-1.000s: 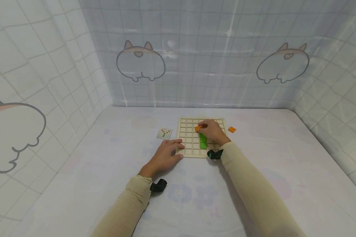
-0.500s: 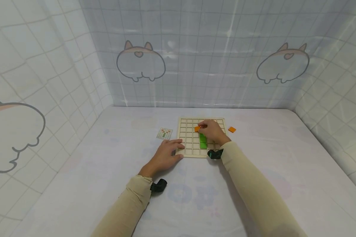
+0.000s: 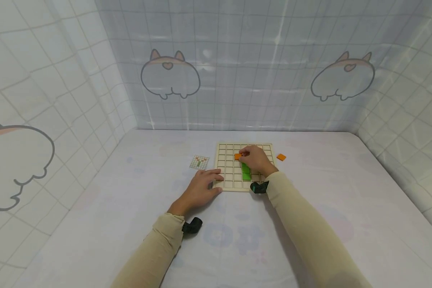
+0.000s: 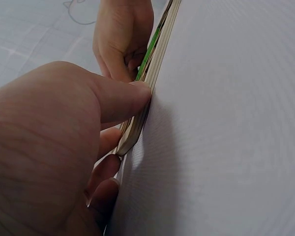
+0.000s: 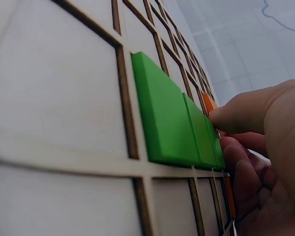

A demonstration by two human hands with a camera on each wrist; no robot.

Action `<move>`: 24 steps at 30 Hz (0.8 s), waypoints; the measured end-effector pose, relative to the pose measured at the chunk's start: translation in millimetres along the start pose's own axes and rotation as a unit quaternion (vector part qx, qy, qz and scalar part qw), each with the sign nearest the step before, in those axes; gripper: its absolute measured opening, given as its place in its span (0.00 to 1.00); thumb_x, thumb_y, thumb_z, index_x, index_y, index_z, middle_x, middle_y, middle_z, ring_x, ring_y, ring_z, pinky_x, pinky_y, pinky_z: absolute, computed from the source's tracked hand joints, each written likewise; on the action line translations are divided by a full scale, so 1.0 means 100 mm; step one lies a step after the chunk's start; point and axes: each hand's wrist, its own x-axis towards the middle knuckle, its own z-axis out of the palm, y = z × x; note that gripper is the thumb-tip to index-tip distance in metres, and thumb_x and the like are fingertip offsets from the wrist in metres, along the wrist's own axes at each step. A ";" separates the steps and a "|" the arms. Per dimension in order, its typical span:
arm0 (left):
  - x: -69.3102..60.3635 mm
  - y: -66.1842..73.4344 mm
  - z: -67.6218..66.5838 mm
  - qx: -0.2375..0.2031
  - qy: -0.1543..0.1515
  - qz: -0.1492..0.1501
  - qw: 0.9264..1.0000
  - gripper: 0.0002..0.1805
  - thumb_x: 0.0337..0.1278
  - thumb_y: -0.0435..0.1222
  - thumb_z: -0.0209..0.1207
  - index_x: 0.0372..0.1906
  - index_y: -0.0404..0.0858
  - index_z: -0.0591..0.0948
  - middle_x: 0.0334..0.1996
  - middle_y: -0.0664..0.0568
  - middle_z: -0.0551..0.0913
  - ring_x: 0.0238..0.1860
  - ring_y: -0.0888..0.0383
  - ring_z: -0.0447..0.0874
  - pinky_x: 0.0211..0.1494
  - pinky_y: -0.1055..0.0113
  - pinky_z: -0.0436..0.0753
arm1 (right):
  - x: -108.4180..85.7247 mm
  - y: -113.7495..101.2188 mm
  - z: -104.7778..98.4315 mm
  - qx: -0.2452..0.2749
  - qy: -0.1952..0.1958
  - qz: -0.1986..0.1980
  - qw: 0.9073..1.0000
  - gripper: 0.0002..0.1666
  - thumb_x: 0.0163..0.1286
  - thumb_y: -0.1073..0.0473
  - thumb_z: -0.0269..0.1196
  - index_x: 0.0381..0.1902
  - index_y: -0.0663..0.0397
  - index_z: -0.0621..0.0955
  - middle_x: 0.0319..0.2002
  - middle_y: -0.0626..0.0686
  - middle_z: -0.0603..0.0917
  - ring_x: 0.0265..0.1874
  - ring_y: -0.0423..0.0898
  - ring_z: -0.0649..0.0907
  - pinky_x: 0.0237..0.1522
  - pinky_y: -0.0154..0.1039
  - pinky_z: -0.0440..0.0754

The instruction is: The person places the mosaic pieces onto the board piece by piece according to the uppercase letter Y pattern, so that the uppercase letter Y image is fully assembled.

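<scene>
A wooden grid board lies on the table, with a column of green square tiles set in it. My left hand holds the board's near left corner, thumb on the front edge and fingers over the left side. At the column's far end, my right hand pinches an orange square tile between thumb and finger. That orange tile shows beside the thumb tip in the right wrist view. Another orange tile lies on the board under the fingers, hidden in the head view.
To the board's left lies a small pattern card printed with a coloured grid. A loose orange tile rests on the white tablecloth to its right. White curtains with printed animals stand behind and at both sides.
My right hand and the orange tile at its fingertips have shifted slightly to the left. The left hand and the board stay where they were.
</scene>
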 end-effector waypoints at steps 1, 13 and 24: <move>0.00 0.00 0.00 0.001 -0.002 -0.002 1.000 0.17 0.65 0.40 0.64 0.57 0.42 0.83 0.70 0.50 0.72 0.66 0.44 0.67 0.64 0.48 0.67 | 0.00 0.00 0.00 -0.002 0.000 0.000 1.000 0.20 0.72 0.58 0.63 0.60 0.56 0.82 0.50 0.55 0.82 0.48 0.50 0.79 0.53 0.46 0.77; -0.01 0.02 0.00 0.001 0.000 -0.004 1.000 0.17 0.64 0.39 0.65 0.57 0.41 0.83 0.70 0.50 0.72 0.67 0.43 0.65 0.66 0.47 0.66 | -0.01 -0.03 -0.01 -0.007 -0.012 0.000 1.000 0.20 0.73 0.58 0.62 0.60 0.55 0.83 0.53 0.56 0.82 0.51 0.51 0.79 0.55 0.47 0.77; 0.00 0.01 0.00 0.001 -0.001 0.000 1.000 0.17 0.65 0.39 0.64 0.57 0.41 0.83 0.70 0.50 0.72 0.67 0.44 0.66 0.65 0.48 0.66 | -0.01 -0.03 -0.01 -0.011 -0.016 0.003 1.000 0.20 0.72 0.57 0.63 0.60 0.55 0.83 0.52 0.55 0.82 0.50 0.51 0.78 0.55 0.47 0.76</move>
